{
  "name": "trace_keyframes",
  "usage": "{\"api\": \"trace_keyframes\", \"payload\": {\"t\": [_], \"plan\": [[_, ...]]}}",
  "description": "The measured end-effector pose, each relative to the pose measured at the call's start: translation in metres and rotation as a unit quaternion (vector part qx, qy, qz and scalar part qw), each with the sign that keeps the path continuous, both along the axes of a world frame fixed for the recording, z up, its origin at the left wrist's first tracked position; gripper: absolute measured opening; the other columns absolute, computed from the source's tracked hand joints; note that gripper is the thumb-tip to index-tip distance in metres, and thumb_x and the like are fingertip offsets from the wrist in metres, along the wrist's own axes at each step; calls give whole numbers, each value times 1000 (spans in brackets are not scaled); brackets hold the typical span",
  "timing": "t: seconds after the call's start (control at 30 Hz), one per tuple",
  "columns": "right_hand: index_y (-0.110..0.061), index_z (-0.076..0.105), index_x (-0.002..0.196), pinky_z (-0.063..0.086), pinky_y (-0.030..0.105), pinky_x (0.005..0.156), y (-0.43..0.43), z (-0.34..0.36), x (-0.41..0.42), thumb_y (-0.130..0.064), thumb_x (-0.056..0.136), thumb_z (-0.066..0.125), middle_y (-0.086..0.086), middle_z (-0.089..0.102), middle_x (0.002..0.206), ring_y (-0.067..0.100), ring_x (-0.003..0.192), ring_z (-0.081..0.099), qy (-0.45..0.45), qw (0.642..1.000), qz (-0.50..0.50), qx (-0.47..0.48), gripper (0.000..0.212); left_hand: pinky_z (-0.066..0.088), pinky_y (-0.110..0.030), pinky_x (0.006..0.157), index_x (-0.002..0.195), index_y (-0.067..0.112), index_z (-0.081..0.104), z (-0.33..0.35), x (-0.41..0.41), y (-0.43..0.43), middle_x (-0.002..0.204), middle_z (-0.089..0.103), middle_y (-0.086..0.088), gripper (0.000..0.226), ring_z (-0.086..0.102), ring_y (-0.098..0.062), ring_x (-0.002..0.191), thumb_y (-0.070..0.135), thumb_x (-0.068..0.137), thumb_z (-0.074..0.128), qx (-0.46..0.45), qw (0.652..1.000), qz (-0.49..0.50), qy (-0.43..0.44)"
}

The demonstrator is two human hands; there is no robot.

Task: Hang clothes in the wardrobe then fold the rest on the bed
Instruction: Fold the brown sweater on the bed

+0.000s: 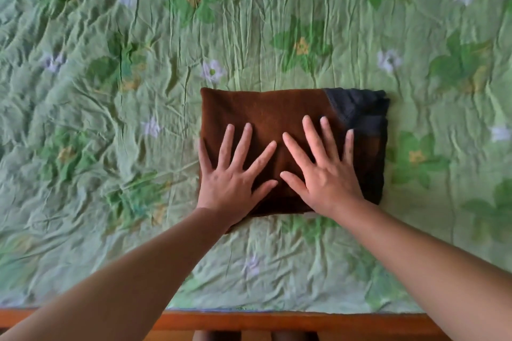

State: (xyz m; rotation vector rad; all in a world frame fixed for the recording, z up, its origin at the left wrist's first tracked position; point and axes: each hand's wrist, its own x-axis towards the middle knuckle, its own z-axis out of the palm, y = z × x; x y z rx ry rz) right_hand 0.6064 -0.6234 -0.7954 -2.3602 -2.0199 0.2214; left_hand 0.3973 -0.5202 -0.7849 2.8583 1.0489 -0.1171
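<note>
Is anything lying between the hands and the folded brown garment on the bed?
Nothing visible does. The left hand and right hand both rest flat, fingers spread, directly on the folded brown garment, which lies on the green floral bedspread.

Brown garment (263, 111) (dark-grey corner) on green floral bedspread (110, 119).

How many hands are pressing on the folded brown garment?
2. The left hand lies flat, fingers spread, on the near-left part of the folded brown garment; the right hand lies flat beside it, toward the garment's right side.
</note>
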Motion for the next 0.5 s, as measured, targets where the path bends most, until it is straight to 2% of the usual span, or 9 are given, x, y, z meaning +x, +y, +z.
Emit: {"api": "trace_keyframes", "payload": {"t": [0.2,0.27,0.33,0.4,0.47,0.5], "plan": [[-36,7,163,5,76,115,0,-15,2,-75,97,20,8,-5,171,36,157,-3,-14,999,25,-42,77,11,-78,108,158,44,12,-14,-4,2,169,4,-8,74,2,-35,155,77,93,27,-1,1000,-28,13],[-35,14,162,7,75,115,-2,-11,4,-72,99,24,8,-2,171,33,157,0,15,1000,13,-15,75,11,-74,113,159,42,14,-9,-4,2,169,3,-7,72,2,-30,156,73,96,30,-19,999,4,-29],[-29,29,160,10,73,117,-8,-3,10,-67,98,38,12,8,170,32,157,8,62,995,-76,33,73,14,-64,119,159,41,15,-2,-8,4,169,2,-6,71,5,-25,156,64,98,42,-80,984,106,-122],[-24,38,156,20,67,116,-14,5,25,-64,92,53,20,20,165,38,152,21,95,967,-223,77,76,27,-55,119,157,45,15,7,-15,12,164,13,-2,78,18,-24,152,57,93,58,-185,923,262,-212],[-28,40,154,32,56,114,-18,12,40,-59,87,65,25,32,156,41,143,33,167,915,-357,82,78,40,-50,113,153,50,17,16,-19,22,154,34,-2,81,41,-20,141,51,89,67,-300,822,395,-279],[-31,41,152,36,48,111,-19,14,47,-55,86,71,22,40,149,38,137,39,218,886,-402,76,76,44,-50,110,151,53,18,21,-18,27,150,42,-2,78,49,-18,135,45,91,68,-354,773,426,-310]]}}
